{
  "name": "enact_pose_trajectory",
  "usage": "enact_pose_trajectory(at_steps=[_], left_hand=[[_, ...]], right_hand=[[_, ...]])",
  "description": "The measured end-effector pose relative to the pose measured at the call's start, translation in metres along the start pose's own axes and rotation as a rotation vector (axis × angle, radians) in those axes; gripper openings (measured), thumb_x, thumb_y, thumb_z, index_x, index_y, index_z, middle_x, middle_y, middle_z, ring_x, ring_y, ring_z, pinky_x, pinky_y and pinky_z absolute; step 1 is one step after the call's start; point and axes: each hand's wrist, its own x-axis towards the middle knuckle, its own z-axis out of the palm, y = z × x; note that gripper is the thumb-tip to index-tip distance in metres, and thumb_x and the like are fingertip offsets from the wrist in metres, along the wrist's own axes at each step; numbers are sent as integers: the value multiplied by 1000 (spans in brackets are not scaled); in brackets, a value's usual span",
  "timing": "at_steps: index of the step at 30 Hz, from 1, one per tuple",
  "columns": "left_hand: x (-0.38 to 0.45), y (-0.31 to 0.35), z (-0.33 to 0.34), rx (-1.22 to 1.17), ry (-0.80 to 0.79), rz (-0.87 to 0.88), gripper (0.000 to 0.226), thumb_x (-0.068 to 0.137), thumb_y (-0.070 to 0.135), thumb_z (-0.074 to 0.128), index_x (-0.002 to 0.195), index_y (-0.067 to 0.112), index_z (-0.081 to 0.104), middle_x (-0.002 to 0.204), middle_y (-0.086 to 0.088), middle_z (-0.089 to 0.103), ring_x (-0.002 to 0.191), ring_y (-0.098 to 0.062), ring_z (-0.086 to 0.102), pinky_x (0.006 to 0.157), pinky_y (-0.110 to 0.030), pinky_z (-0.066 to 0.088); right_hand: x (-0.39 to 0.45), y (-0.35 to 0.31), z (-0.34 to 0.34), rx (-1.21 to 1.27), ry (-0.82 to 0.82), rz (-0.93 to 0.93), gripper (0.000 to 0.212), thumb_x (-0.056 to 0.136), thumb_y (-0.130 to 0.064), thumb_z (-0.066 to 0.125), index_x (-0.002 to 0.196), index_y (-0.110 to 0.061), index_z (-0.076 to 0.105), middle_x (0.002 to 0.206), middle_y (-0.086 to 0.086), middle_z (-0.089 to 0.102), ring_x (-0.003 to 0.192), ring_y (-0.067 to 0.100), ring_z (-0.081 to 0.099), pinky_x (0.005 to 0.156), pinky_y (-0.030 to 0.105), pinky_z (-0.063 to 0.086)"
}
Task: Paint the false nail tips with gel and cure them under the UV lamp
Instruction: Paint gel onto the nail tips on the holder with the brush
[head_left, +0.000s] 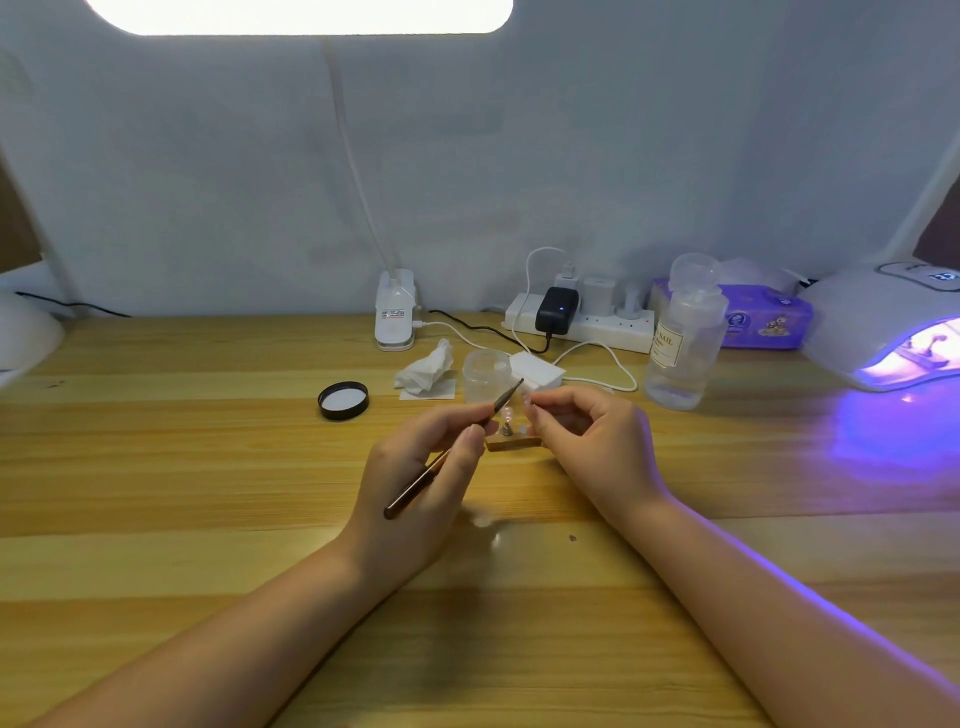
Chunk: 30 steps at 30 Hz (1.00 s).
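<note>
False nail tip (525, 399), pinched in the fingertips of the right hand (592, 441) above a small wooden stand (511, 442) on the counter (156, 467). The left hand (426, 478) grips the brush (457, 447); its long axis rises rightward, bristles just beside the tip. The lit UV lamp (883, 327) stands well apart at far right, nearer the right hand, with open counter between.

The counter (208, 467) is pale wood — smooth, faintly glossy, grain in long bands. Behind it, a clear plastic bottle (683, 338), crumpled white tissue (423, 370), a black plastic lid (343, 400) — and the UV lamp (878, 327), glossy white plastic.
</note>
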Motion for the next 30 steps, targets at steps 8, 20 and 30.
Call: enact_pose_trajectory(at_steps=[8,20,30], left_hand=[[-2,1,-2,-26,-32,-25,29,88,30,51,101,12,70,90,-1,74,90,-17,70,79,-38,57],[1,0,2,-201,-2,-114,34,89,35,51,105,10,66,96,-8,74,92,-19,70,81,-26,53],[1,0,0,-187,9,-115,30,91,32,52,105,11,67,93,-6,74,90,-23,69,81,-29,54]], right_hand=[[1,1,-2,7,-19,7,16,84,-9,70,94,-21,72,75,-3,72,72,4,69,70,20,56],[1,1,-1,103,-55,39,15,84,-5,69,90,-18,71,70,0,72,69,9,70,68,20,56],[1,1,-2,89,-66,27,16,85,-6,68,91,-21,69,74,0,72,72,10,71,69,22,57]])
